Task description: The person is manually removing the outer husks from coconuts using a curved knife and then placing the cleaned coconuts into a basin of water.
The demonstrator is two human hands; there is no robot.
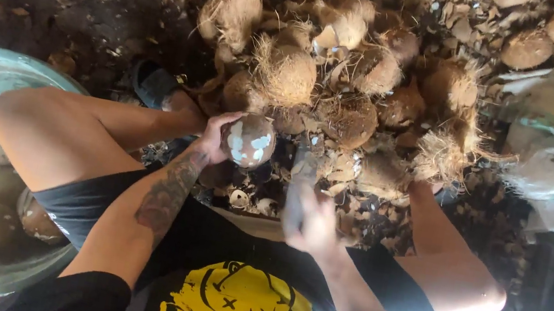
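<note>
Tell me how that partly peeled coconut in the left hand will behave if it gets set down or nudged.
The coconut looks round with no flat side, so it would probably roll if nudged. The left hand cups it from the side, suggesting it is rigid and fairly heavy for its size. Its patchy white and brown surface looks smooth, perhaps slippery; the right hand is blurred.

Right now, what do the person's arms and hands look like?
Both arms are bare, with no sleeves reaching them. The left forearm has a dark tattoo. The left hand wears no glove. The right hand is blurred, with no glove that I can see.
</note>
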